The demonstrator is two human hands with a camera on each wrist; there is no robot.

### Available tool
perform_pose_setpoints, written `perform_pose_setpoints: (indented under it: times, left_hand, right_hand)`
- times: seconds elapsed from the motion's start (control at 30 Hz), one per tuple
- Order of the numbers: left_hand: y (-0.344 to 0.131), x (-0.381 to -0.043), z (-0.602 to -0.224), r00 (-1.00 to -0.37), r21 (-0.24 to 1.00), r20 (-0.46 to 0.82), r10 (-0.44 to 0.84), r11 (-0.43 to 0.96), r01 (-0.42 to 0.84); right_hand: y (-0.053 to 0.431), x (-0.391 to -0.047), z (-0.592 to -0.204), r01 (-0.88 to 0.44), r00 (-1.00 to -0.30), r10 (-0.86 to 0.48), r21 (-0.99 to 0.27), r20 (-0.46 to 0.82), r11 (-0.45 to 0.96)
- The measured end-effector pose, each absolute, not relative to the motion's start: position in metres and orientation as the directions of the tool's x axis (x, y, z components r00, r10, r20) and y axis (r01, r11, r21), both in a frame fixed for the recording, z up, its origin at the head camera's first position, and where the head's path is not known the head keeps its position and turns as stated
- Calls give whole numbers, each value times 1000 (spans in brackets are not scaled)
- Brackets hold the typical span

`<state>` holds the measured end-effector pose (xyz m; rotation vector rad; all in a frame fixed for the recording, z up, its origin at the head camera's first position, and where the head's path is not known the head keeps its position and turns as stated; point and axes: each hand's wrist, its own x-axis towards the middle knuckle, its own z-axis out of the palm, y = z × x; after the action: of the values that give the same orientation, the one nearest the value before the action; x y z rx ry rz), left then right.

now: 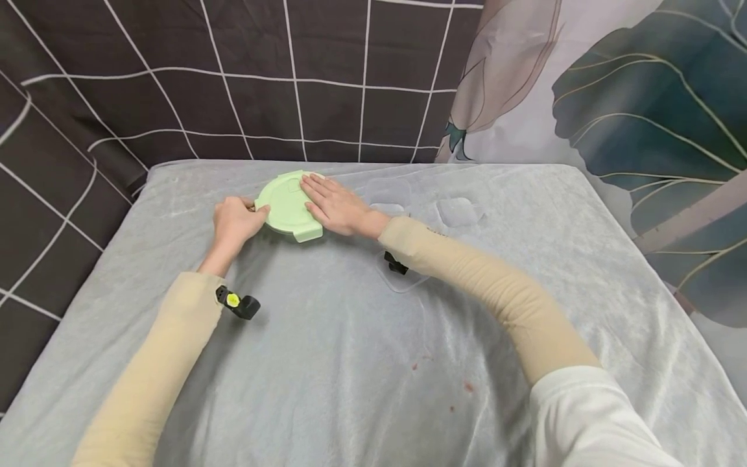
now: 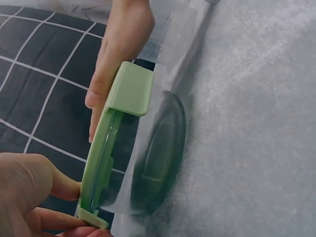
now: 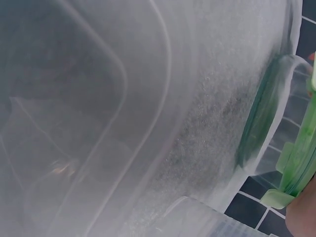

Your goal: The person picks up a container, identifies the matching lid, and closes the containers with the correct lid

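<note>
A round glass food container [image 2: 165, 153] with a light green lid [image 1: 283, 202] stands on the far left part of the cloth-covered table. Flap latches stick out from the lid; the near latch [image 2: 131, 89] hangs outward, away from the glass wall. At the lid's left edge, my left hand [image 1: 235, 220] pinches a latch, thumb above and fingers below. My right hand [image 1: 337, 207] lies on the lid's right side with straight fingers. In the right wrist view, the glass container [image 3: 264, 113] shows at the right edge, partly cut off.
Clear plastic containers [image 1: 459, 212] stand right of the lidded one, partly behind my right forearm. A large transparent container wall [image 3: 143, 108] fills much of the right wrist view. Grey cloth [image 1: 327, 363] covers the table, and a dark grid curtain [image 1: 327, 107] hangs behind it.
</note>
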<state>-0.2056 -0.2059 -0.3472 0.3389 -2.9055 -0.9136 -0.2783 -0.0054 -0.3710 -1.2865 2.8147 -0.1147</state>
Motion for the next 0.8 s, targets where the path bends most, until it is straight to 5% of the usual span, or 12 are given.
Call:
perform_pose_setpoints:
  times: [0.8]
  left_hand:
    - [-208, -208, -345, -973, 611, -61, -223, 762, -213]
  right_hand:
    - [-7, -275, -371, -734, -674, -738, -83, -31, 674]
